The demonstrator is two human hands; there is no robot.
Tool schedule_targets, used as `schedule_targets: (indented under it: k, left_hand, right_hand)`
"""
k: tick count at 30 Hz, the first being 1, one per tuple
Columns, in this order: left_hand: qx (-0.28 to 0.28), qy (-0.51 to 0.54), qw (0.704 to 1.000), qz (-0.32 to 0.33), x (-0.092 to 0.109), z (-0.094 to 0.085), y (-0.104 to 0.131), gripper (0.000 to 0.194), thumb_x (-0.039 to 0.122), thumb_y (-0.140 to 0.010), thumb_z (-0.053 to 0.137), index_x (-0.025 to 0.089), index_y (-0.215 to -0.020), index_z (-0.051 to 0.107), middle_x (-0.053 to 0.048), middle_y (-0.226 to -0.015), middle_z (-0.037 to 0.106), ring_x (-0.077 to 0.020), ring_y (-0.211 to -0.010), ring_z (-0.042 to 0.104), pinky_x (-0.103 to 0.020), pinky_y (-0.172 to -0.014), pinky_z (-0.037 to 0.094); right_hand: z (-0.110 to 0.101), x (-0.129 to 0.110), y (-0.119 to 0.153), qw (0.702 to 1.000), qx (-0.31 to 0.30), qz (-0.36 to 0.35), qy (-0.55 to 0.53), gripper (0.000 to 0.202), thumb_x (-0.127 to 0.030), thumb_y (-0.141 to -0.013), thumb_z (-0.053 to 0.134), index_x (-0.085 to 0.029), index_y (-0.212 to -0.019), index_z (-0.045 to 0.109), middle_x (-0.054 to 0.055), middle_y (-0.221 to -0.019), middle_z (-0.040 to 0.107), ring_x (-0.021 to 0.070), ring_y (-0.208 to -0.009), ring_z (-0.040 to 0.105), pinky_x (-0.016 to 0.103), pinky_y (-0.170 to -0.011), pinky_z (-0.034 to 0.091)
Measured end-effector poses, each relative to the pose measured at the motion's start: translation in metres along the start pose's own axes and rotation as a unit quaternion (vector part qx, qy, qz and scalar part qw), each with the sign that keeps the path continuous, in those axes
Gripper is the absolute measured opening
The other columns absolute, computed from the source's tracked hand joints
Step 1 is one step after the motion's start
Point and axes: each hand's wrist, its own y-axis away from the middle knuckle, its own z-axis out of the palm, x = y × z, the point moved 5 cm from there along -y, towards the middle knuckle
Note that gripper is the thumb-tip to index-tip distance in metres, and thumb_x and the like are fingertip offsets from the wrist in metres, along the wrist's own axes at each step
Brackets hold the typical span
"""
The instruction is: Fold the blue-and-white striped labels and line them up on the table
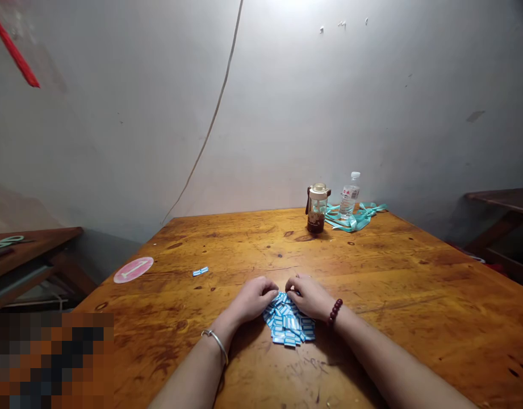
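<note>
A pile of small blue-and-white rectangular tags or packets lies on the wooden table, pieces overlapping; their exact kind is too small to tell. At the pile's far left edge is my left hand, fingers curled and the thumb close to the index finger. Opposite it, my right hand curls over the far right edge, its fingertips touching the top pieces. Whatever either set of fingertips pinches is hidden. A silver bangle circles the left wrist; dark red beads circle the right.
Two loose blue-and-white pieces lie to the left, near a round pink number sticker. Toward the back right stand a lidded cup with dark contents and a clear water bottle, with teal ribbon around the bottle.
</note>
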Motion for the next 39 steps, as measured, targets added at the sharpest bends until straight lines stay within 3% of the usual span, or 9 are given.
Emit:
schedule_targets:
  k: [2,4,9,11,14,19,26,34,39]
  left_hand:
    - [-0.033,-0.001,0.999,0.013,0.003,0.002,0.002,0.022,0.028,-0.071,0.044,0.016,-0.075,0.062,-0.001,-0.074,0.06,-0.0124,-0.067,0.051,-0.02,-0.06,0.035]
    - [-0.027,0.017,0.999,0.009,0.001,0.0,0.003,0.023,0.029,-0.072,0.044,0.015,-0.071,0.061,0.0,-0.069,0.058,-0.0117,-0.063,0.049,-0.02,-0.055,0.034]
    - [0.121,0.063,0.989,-0.049,-0.017,-0.016,-0.002,0.03,0.035,-0.075,0.04,0.013,-0.069,0.058,0.0,-0.064,0.055,-0.0119,-0.06,0.047,-0.021,-0.055,0.033]
    - [0.135,0.063,0.987,-0.067,-0.022,-0.018,-0.003,0.03,0.036,-0.075,0.04,0.013,-0.069,0.058,0.0,-0.064,0.055,-0.012,-0.059,0.046,-0.021,-0.054,0.032]
    - [0.082,0.03,0.993,-0.081,-0.022,-0.013,-0.001,0.028,0.034,-0.073,0.041,0.013,-0.066,0.059,0.0,-0.059,0.055,-0.0119,-0.057,0.045,-0.021,-0.052,0.03]
    - [-0.02,-0.006,0.998,-0.064,-0.015,-0.011,0.01,0.019,0.029,-0.062,0.054,0.013,-0.07,0.061,0.0,-0.065,0.056,-0.0122,-0.061,0.046,-0.02,-0.053,0.029]
    - [-0.041,-0.043,0.997,-0.048,-0.017,-0.009,0.013,0.014,0.023,-0.055,0.059,0.015,-0.067,0.058,0.001,-0.068,0.052,-0.0116,-0.061,0.044,-0.02,-0.051,0.028]
    - [-0.071,0.212,0.971,-0.089,-0.022,-0.004,0.014,0.009,0.019,-0.06,0.054,0.014,-0.067,0.053,0.002,-0.061,0.049,-0.0088,-0.054,0.043,-0.019,-0.049,0.03]
    - [-0.088,0.297,0.942,-0.128,-0.014,-0.002,0.017,0.015,0.025,-0.059,0.06,0.013,-0.066,0.054,0.001,-0.057,0.048,-0.0079,-0.05,0.043,-0.019,-0.047,0.031]
  right_hand:
    - [0.007,0.004,0.005,0.999,-0.032,-0.007,-0.023,0.012,-0.017,-0.076,0.048,-0.016,-0.075,0.06,0.002,-0.071,0.055,0.0133,-0.066,0.048,0.02,-0.055,0.029]
    - [0.004,0.008,0.008,0.998,-0.039,-0.001,-0.043,0.016,-0.018,-0.078,0.046,-0.015,-0.07,0.058,0.002,-0.066,0.055,0.0127,-0.061,0.047,0.02,-0.052,0.028]
    - [-0.015,0.01,0.008,0.996,0.051,0.0,-0.074,0.02,-0.02,-0.081,0.043,-0.015,-0.065,0.054,0.002,-0.066,0.054,0.0133,-0.062,0.047,0.021,-0.054,0.03]
    - [-0.013,0.003,0.009,0.995,0.059,-0.018,-0.083,0.018,-0.021,-0.082,0.044,-0.015,-0.068,0.054,0.002,-0.068,0.054,0.0136,-0.064,0.048,0.021,-0.056,0.031]
    - [-0.006,-0.012,0.013,0.994,0.067,-0.05,-0.07,0.012,-0.025,-0.082,0.048,-0.016,-0.08,0.056,0.003,-0.078,0.052,0.0151,-0.071,0.047,0.022,-0.062,0.032]
    - [0.007,-0.028,0.021,0.997,0.031,-0.068,-0.003,0.021,-0.033,-0.073,0.06,-0.019,-0.088,0.056,0.004,-0.086,0.049,0.0187,-0.081,0.044,0.027,-0.072,0.03]
    - [0.01,-0.019,0.019,0.999,-0.015,-0.036,-0.001,0.021,-0.024,-0.067,0.063,-0.021,-0.087,0.057,0.002,-0.086,0.048,0.0184,-0.084,0.043,0.026,-0.072,0.028]
    - [0.007,-0.015,0.017,0.996,-0.045,-0.068,-0.036,0.007,-0.017,-0.071,0.056,-0.021,-0.075,0.061,0.0,-0.079,0.051,0.0166,-0.08,0.044,0.026,-0.073,0.028]
    - [-0.004,-0.011,0.012,0.994,0.029,-0.037,-0.097,0.026,-0.022,-0.084,0.042,-0.015,-0.063,0.055,0.001,-0.067,0.051,0.014,-0.068,0.046,0.022,-0.063,0.031]
